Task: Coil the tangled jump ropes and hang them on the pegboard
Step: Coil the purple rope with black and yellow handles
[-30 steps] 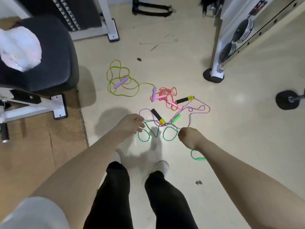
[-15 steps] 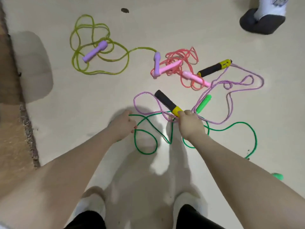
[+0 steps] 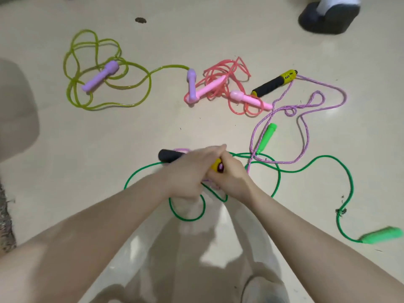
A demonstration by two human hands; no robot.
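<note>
- In the lower middle of the frame both hands met over one black and yellow handle (image 3: pixel 169 155), just above the floor (image 3: pixel 153 127).
- The left hand (image 3: pixel 188 171) lay across the handle with its fingers wrapped over it, and only the black end showed at the left of the hand.
- The right hand (image 3: pixel 229 178) was curled around the yellow end of the same handle, where the purple rope (image 3: pixel 306 136) came out.
- The purple rope ran to the right in loose loops and ended at a second black and yellow handle (image 3: pixel 274 83) in the upper right.
- The green rope (image 3: pixel 341 171) lay under the hands in loops; one green handle (image 3: pixel 265 137) was right of the centre, the other green handle (image 3: pixel 381 236) was blurred at the lower right edge.
- The yellow-green rope (image 3: pixel 135 84) with two lilac handles (image 3: pixel 100 75) was coiled loosely in the upper left.
- The red rope (image 3: pixel 227 71) with pink handles (image 3: pixel 249 99) lay bunched in the upper middle, touching one lilac handle.
- A dark rubber foot (image 3: pixel 328 16) of some equipment stood at the upper right corner.
</note>
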